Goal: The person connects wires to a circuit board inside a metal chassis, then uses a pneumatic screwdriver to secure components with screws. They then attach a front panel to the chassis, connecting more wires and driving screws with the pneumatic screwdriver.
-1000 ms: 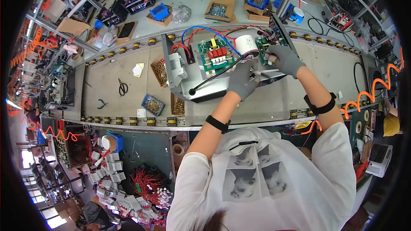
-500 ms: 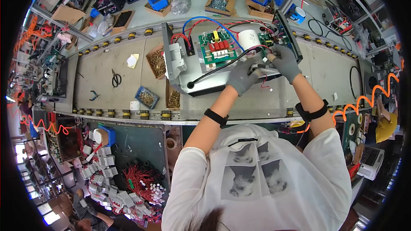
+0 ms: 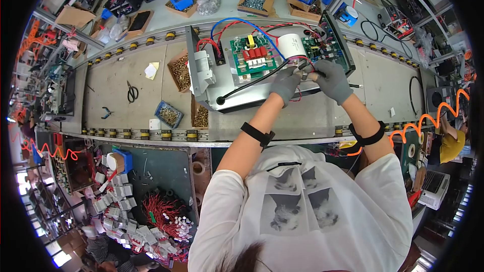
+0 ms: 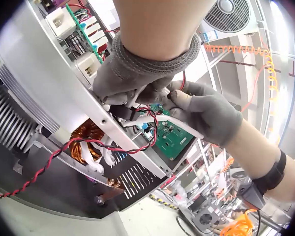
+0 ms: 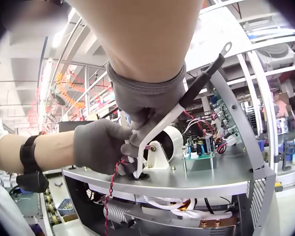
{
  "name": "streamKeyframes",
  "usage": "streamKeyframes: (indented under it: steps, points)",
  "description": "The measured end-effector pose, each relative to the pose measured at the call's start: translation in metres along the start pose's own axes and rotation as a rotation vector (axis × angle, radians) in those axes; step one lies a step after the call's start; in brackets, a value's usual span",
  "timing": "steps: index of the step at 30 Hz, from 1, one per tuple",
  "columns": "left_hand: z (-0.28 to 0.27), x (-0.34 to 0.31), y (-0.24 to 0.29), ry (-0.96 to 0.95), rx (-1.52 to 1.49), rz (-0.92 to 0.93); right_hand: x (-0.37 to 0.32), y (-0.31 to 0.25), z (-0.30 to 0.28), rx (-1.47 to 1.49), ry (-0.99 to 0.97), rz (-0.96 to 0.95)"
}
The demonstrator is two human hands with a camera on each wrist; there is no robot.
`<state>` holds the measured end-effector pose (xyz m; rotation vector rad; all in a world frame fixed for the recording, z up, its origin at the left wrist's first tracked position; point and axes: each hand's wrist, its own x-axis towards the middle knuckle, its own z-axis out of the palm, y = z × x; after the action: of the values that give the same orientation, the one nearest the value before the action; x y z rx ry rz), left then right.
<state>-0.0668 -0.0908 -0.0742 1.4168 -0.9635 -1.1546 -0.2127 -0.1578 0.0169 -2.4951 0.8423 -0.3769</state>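
A metal equipment chassis stands on the bench, carrying a green circuit board and a white cylindrical capacitor. My gloved left hand is at the chassis's near edge, its curled fingers holding a twisted red-and-black wire. Opposite it, my right hand brings thumb and fingers against the left fingertips, pinching the same wire; the pinch itself is partly hidden. A thick white cable rises between the hands, with a black sleeve and ring lug at its end.
Left of the chassis are boxes of brass-coloured screws, a blue screw tray, scissors and pliers. More part boxes line the back bench. An orange coiled hose hangs at right.
The white cable's free end now points farther right past the right hand. Both hands have drawn together. The red wire's dangling end has shifted left, beneath the fingers.
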Motion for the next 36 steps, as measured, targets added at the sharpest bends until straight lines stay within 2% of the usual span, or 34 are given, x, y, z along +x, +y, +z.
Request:
streamKeyframes:
  steps: [2, 3, 5, 6, 8, 10, 12, 14, 19, 26, 29, 31, 32, 36]
  points:
    - [0.001, 0.004, -0.006, -0.044, -0.019, -0.012, 0.000, 0.006, 0.008, -0.038, 0.192, -0.196]
    - [0.002, 0.003, -0.006, -0.044, -0.024, -0.014, 0.000, 0.008, 0.008, -0.041, 0.187, -0.195]
    - [0.002, -0.004, -0.008, 0.067, 0.129, 0.116, 0.002, 0.012, 0.009, -0.314, 0.130, -0.055]
    - [0.002, -0.006, -0.010, 0.073, 0.124, 0.110, 0.005, 0.018, 0.009, -0.313, 0.121, -0.059]
    - [0.005, -0.009, -0.015, 0.141, 0.229, 0.183, 0.009, 0.033, 0.009, -0.577, 0.072, 0.270]
    - [0.004, -0.010, -0.019, 0.138, 0.228, 0.186, 0.009, 0.037, 0.006, -0.587, 0.027, 0.308]
    - [0.003, -0.011, -0.022, 0.116, 0.241, 0.203, 0.007, 0.049, 0.013, -0.600, 0.094, 0.224]
    - [0.004, -0.010, -0.021, 0.113, 0.235, 0.205, 0.006, 0.046, 0.015, -0.588, 0.102, 0.260]
    - [0.000, -0.018, -0.009, 0.126, 0.200, 0.215, 0.005, 0.054, 0.018, -0.521, 0.188, 0.147]
    - [-0.002, -0.020, -0.006, 0.131, 0.190, 0.240, 0.007, 0.059, 0.023, -0.484, 0.192, 0.140]
    - [-0.003, -0.021, -0.003, 0.128, 0.152, 0.202, 0.011, 0.053, 0.019, -0.512, 0.174, 0.196]
    - [-0.004, -0.024, 0.002, 0.135, 0.137, 0.182, 0.016, 0.047, 0.016, -0.405, 0.119, 0.327]
    - [-0.005, -0.025, 0.004, 0.132, 0.145, 0.192, 0.016, 0.046, 0.015, -0.405, 0.109, 0.326]
    - [-0.004, -0.022, -0.001, 0.121, 0.177, 0.207, 0.015, 0.050, 0.014, -0.392, 0.121, 0.208]
